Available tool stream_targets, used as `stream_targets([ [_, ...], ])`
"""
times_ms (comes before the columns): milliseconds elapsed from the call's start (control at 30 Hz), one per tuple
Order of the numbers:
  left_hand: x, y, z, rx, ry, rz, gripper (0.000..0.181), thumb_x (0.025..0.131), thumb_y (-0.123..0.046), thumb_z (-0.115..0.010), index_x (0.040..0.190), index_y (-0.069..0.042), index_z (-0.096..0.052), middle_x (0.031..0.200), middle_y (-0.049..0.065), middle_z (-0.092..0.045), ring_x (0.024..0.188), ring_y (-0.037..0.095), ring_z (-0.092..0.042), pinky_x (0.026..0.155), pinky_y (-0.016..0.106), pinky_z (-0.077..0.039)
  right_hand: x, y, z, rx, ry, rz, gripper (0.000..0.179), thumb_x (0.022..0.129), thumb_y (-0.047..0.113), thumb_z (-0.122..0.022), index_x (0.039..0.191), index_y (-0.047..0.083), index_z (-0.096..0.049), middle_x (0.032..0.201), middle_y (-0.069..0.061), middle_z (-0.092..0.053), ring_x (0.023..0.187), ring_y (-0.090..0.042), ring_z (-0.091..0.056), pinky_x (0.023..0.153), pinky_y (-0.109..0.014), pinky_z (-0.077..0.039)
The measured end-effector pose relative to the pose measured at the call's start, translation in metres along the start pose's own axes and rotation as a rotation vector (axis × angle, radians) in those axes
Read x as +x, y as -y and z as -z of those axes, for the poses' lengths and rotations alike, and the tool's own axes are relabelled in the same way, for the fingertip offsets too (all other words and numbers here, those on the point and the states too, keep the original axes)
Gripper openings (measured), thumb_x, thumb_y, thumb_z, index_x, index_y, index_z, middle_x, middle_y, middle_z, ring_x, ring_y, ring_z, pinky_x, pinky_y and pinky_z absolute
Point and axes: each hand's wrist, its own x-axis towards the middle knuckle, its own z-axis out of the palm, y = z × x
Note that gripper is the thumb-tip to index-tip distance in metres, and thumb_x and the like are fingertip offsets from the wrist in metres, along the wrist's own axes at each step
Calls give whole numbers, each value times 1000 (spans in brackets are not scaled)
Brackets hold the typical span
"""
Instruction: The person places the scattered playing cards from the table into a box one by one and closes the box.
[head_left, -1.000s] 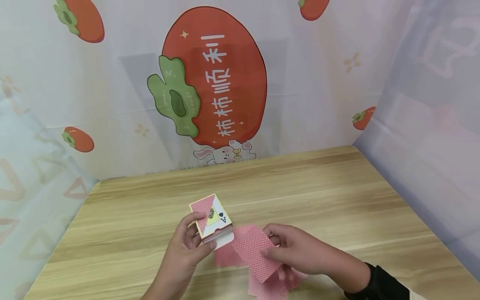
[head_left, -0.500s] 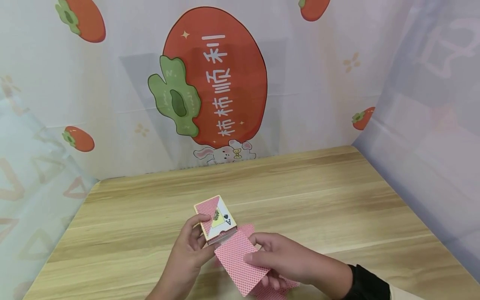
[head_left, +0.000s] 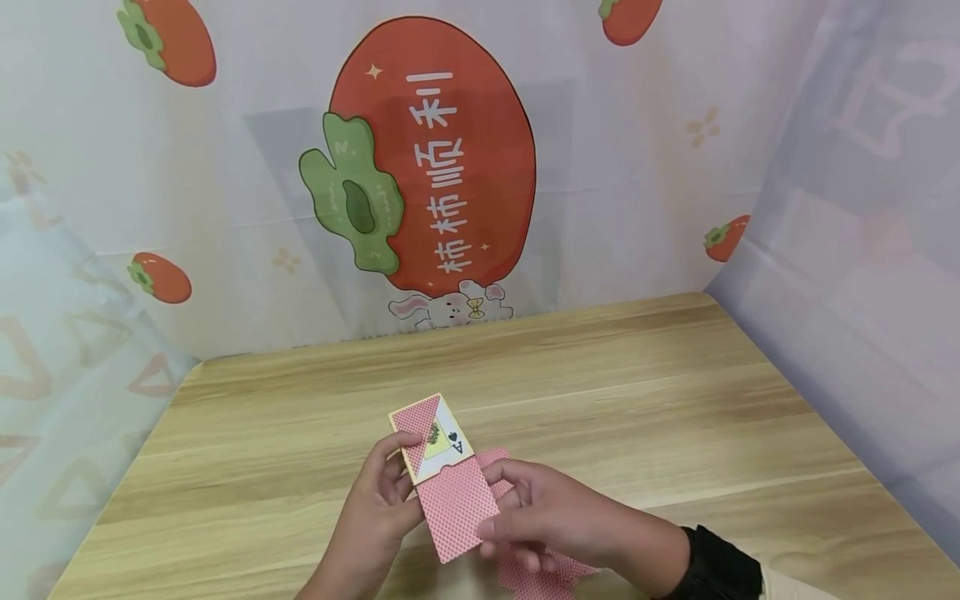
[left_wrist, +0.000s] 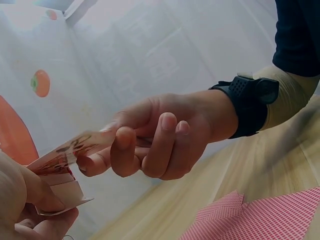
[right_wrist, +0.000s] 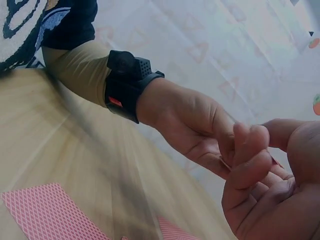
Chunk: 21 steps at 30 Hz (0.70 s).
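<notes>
In the head view my left hand (head_left: 375,500) grips a card box (head_left: 431,437) with an ace of spades printed on its front, tilted with its mouth toward me. My right hand (head_left: 540,512) pinches a red-patterned playing card (head_left: 456,510) by its right edge, thumb on top. The card's far end meets the mouth of the box. In the left wrist view the card (left_wrist: 85,147) is seen from its face side, reaching the box's open end, and the box flap (left_wrist: 62,197) hangs below it. The right wrist view has the box mostly hidden behind the fingers.
More red-backed cards (head_left: 536,575) lie face down and overlapping on the wooden table (head_left: 637,400), below and behind my right hand. A white cloth backdrop (head_left: 615,192) printed with persimmons stands along the table's far edge and sides.
My right hand has lifted the card off the loose cards, moved left and turned it in line with the box mouth. The left hand has shifted slightly right with the box.
</notes>
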Motion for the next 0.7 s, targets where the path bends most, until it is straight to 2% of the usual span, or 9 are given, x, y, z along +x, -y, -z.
stream_targets([
  [167, 0, 0, 0, -7, 0, -2, 66, 82, 14, -66, 135, -6, -32, 137, 23, -40, 118, 28, -54, 86, 31, -56, 0, -4, 0, 24, 35, 37, 48, 88, 2, -68, 129, 4, -43, 91, -12, -67, 48, -7, -53, 38, -18, -40],
  [267, -1, 1, 0, -15, 7, -1, 66, 82, 14, -66, 135, -6, -32, 137, 24, -40, 117, 29, -55, 87, 32, -56, 0, -4, -1, -21, -4, 61, 49, 89, 4, -69, 130, 5, -44, 92, -11, -66, 49, -9, -54, 39, -19, -42],
  [400, -2, 2, -1, -25, 18, 1, 66, 82, 14, -66, 135, -5, -32, 136, 24, -40, 117, 29, -55, 88, 33, -56, 1, -3, -2, -199, -147, 102, 41, 89, 17, -73, 120, 8, -48, 91, -8, -64, 51, -8, -50, 43, -18, -42],
  [500, -3, 3, -3, -27, 27, 3, 65, 82, 14, -66, 134, -5, -33, 134, 24, -41, 116, 30, -55, 87, 33, -56, 4, -3, -1, -399, -264, 148, 38, 88, 27, -74, 112, 13, -49, 97, -5, -60, 58, -8, -50, 49, -18, -44],
  [600, -5, 4, -4, -16, 63, 10, 64, 82, 13, -66, 134, -5, -33, 132, 24, -42, 115, 28, -56, 87, 32, -56, 8, -2, 1, -556, -351, 177, 41, 89, 34, -73, 115, 15, -47, 105, -1, -56, 69, -10, -56, 53, -22, -49],
  [700, -6, 6, -5, 1, 109, 14, 62, 83, 12, -66, 133, -4, -34, 131, 24, -42, 115, 27, -56, 87, 33, -56, 12, 0, 3, -598, -390, 184, 44, 90, 34, -72, 123, 18, -47, 111, 2, -58, 77, -14, -60, 55, -25, -52],
])
